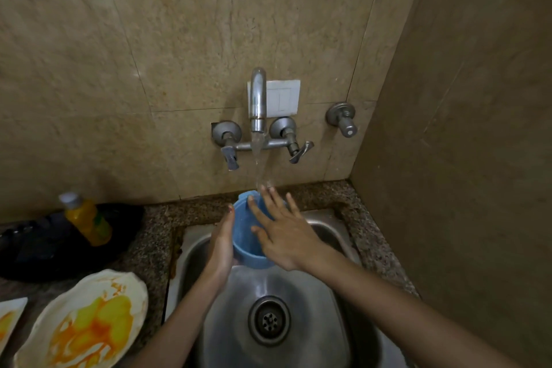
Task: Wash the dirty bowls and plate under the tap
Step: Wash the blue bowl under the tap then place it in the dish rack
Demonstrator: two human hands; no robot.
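Bowl [246,236], blue, held tilted over sink [298,293] under running tap [258,98]. Left hand [222,243] flat against its outer left side; right hand [283,236] spread open, fingers inside the rim. Hands apart, bowl between them. Stained plate [86,323] on surface [149,242], left of sink.
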